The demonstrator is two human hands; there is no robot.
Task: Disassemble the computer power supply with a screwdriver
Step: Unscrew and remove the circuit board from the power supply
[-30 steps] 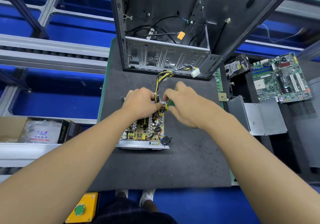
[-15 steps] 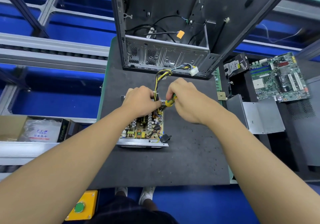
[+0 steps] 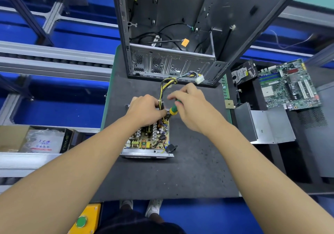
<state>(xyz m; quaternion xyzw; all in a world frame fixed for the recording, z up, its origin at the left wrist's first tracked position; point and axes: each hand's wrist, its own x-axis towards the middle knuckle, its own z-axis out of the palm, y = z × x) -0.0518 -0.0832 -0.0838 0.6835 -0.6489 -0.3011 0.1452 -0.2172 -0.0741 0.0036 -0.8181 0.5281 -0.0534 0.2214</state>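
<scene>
The left hand curls over the far end of the opened power supply, apparently gripping its metal edge. Just beside it, the right hand holds a green-and-yellow screwdriver, its tip hidden between the hands. A yellow-and-black cable bundle rises between both hands toward the computer case beyond them.

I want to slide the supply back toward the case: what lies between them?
Head view: a cable bundle from the supply arches over the mat there, its white connector by the case.
</scene>
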